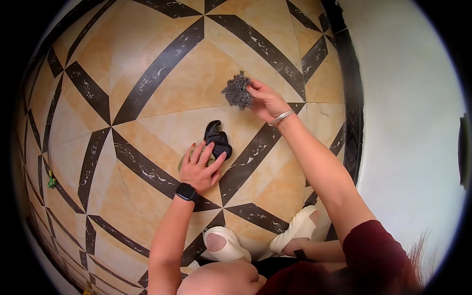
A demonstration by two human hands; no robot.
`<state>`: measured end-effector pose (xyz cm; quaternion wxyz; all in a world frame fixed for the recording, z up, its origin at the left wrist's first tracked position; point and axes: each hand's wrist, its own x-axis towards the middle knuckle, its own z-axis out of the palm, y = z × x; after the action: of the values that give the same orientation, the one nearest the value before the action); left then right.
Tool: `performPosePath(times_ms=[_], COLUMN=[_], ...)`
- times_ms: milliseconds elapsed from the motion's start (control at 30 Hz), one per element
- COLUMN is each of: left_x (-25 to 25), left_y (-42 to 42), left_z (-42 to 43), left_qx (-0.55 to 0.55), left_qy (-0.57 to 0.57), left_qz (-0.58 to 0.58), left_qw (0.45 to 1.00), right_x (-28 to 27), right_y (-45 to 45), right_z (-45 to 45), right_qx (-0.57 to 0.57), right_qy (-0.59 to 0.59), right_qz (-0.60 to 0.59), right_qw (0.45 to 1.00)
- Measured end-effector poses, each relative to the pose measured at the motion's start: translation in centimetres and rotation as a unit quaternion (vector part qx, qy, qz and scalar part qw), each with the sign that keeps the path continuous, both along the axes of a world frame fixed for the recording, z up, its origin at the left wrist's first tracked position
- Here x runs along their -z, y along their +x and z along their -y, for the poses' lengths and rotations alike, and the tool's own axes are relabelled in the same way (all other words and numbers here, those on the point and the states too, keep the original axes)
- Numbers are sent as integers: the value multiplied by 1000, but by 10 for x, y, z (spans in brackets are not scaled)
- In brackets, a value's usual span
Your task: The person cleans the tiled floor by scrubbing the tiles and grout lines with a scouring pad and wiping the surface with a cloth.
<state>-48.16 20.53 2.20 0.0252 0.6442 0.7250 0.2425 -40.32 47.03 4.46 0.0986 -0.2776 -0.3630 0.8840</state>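
A dark grey, frizzy clump like a steel wool scourer is pinched between the thumb and fingers of my right hand, above the tiled floor. Lower and to the left, my left hand rests with its fingers spread over a black, glossy object and a yellow-green item beside it. The palm covers part of both, and whether the fingers grip them is hard to see. What the black object is, I cannot tell.
The floor has beige tiles with dark marbled bands. A white wall with a dark skirting stands at the right. Two feet in cream slippers are below my hands. A small green object lies far left.
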Motion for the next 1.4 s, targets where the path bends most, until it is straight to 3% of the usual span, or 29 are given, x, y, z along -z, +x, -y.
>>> performPosePath(times_ms=[100, 200, 300, 400, 500, 600, 700, 800, 900, 1000, 1100, 1200, 1333, 1400], left_x=[1, 4, 4, 4, 5, 1, 1, -1, 4, 3, 4, 4, 1, 5], left_y=[1, 2, 2, 2, 2, 2, 0, 0, 0, -2, -2, -3, -9, -6], left_z=[0, 2, 2, 2, 3, -1, -1, 1, 3, 3, 1, 1, -1, -2], left_qx=[-8, -19, -20, -19, -20, -25, -20, -17, -15, -11, -8, -1, 16, 19], left_qy=[17, 10, 11, 11, 8, 47, 38, 19, -17, -29, -36, -32, -35, -2], left_qz=[-6, 6, 6, 3, 0, -10, -4, -3, 3, 16, 11, 6, 8, -7], left_qw=[1000, 1000, 1000, 1000, 1000, 999, 999, 1000, 1000, 999, 999, 999, 999, 1000], right_x=[3, -8, -17, -37, -37, -20, -20, -15, -12, 4, 26, 31, 14, 17], right_y=[9, 12, 16, 19, 27, 39, 39, 36, 41, 57, 22, -28, 45, 45], right_z=[-25, -17, -22, -24, -28, -30, -21, -6, -1, -2, 22, 34, -7, -2], right_qx=[-128, -104, -181, -344, -360, -311, -350, -381, -293, -116, -67, -199, -163, -191], right_qy=[220, 527, 789, 799, 806, 795, 787, 813, 829, 799, 830, 806, 836, 820], right_qz=[207, 274, 145, 122, 133, 58, 48, 80, 127, 206, 131, 122, 122, 186], right_qw=[945, 798, 570, 478, 451, 517, 506, 433, 459, 552, 538, 543, 509, 507])
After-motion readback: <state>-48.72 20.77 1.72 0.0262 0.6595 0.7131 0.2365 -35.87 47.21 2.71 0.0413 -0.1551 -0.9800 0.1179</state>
